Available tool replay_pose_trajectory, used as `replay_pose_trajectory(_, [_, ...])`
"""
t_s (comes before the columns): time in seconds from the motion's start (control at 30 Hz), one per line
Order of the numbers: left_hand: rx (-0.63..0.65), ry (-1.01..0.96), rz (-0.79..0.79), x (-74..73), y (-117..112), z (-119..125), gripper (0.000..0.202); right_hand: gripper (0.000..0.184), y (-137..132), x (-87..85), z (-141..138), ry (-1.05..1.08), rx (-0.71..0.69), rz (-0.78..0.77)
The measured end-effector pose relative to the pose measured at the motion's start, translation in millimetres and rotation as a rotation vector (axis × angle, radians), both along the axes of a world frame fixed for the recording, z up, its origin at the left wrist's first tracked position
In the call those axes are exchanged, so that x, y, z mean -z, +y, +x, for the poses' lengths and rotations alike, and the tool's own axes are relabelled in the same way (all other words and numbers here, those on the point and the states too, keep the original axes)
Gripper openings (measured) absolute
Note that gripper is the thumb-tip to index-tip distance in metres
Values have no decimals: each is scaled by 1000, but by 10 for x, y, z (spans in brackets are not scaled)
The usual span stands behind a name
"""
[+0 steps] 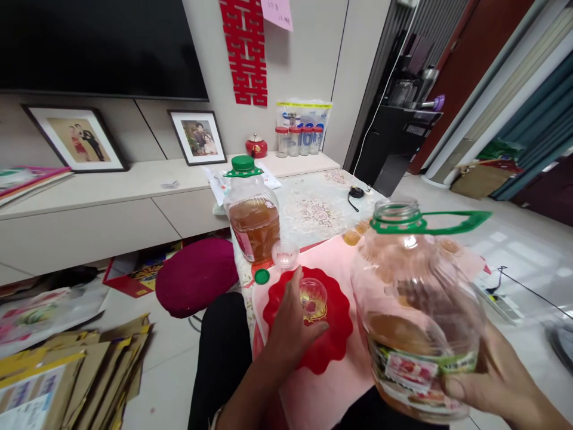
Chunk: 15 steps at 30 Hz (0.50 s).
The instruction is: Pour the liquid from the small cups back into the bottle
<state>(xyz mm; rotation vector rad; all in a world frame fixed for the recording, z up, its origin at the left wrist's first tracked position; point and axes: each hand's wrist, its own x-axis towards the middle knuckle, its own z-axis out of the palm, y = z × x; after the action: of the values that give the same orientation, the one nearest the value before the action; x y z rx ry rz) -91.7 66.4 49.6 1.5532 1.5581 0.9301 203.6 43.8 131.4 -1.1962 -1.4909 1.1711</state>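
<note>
My right hand [487,382] is wrapped round a large clear plastic jug [416,310] with a green handle ring and no cap, held up near the camera; amber liquid sits in its bottom. My left hand [293,325] rests on a red scalloped plate [333,334], fingers curled against a small glass cup [313,297] standing on it. A second small clear cup [285,254] stands just beyond. A green cap [262,276] lies on the table's left edge. Behind it stands another jug [253,212], capped green and half full of amber liquid.
The low table [317,209] has a patterned cloth and a pink mat. A black cable lies at its far end. A maroon cushion [194,275] and cardboard stacks [67,370] are on the floor to the left. A TV cabinet with framed photos and jars runs behind.
</note>
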Motion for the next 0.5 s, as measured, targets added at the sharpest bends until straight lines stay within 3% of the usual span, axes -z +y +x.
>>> replay_pose_trajectory(0.17, [-45, -98, -51, -29, 77, 49, 97, 125, -264, 165, 256, -148, -28, -66])
replay_pose_trajectory(0.3, [-60, -127, -60, -33, 81, 54, 75, 118, -393, 167, 320, -260, -51, -146])
replay_pose_trajectory(0.5, [-46, -161, -48, -11, 57, 31, 69, 111, -451, 81, 282, -432, -9, -9])
